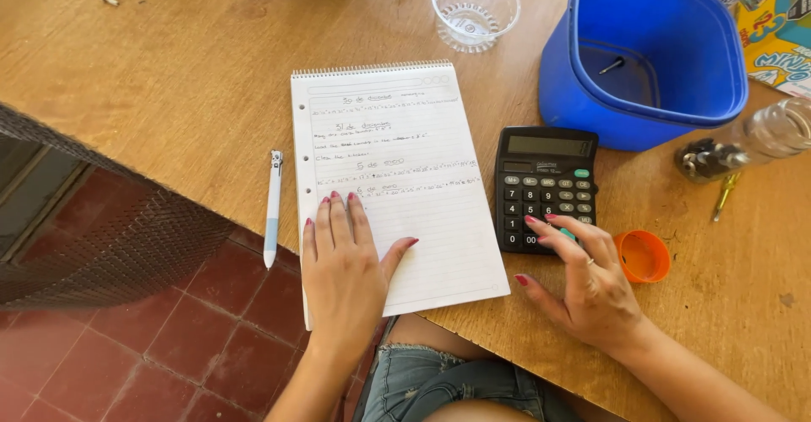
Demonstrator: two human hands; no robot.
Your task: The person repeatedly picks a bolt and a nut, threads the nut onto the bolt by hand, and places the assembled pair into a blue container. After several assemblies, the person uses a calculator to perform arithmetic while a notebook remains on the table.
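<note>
Our left hand (342,257) lies flat, released, on the notepad (397,177) overhanging the table edge (169,187); our right hand (587,283), grasping nothing, touches the calculator (545,181), orange cap (642,255) at three o'clock.

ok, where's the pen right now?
Head view: the white pen lies on the wooden table just left of the notepad, near the table's edge, beside the left hand.

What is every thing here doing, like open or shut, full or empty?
Notepad: open, page half written.
Calculator: lying flat, screen blank.
Pen: lying unused.
Blue tub: open, nearly empty.
Orange cap: off, upside down.
Glass bowl: empty.
Left hand: flat on notepad.
Right hand: pressing calculator keys.
</note>
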